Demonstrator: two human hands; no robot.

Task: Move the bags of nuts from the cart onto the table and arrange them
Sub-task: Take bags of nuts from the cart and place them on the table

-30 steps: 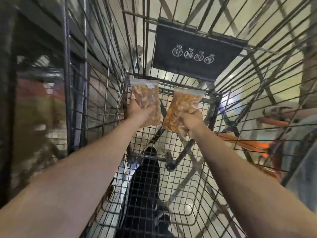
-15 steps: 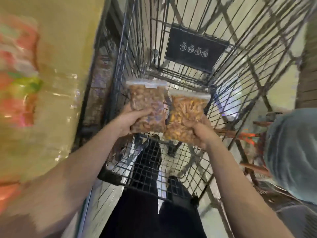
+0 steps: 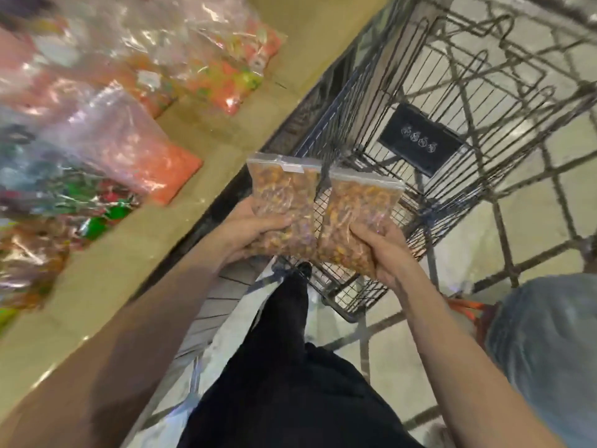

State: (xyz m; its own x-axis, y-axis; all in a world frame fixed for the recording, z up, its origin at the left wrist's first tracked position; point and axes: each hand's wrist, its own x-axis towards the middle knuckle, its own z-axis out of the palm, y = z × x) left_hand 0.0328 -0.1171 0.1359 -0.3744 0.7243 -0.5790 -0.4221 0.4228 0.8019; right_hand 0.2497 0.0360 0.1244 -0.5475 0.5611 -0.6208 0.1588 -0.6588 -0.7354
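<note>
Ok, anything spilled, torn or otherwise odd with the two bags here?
Nothing stands out. The left hand and right hand each hold a clear zip-top bag of brown nuts, side by side near the wire shopping cart; both look sealed, with no loose nuts visible.

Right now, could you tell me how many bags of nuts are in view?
2: left bag in the left hand, right bag in the right hand, over the cart.

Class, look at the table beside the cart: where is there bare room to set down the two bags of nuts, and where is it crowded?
Bare tan table runs along the edge nearest the cart, between that edge and the orange packet, widening toward the person. The far side is crowded with piled candy packets. The left hand and right hand hold the bags over the cart.
</note>
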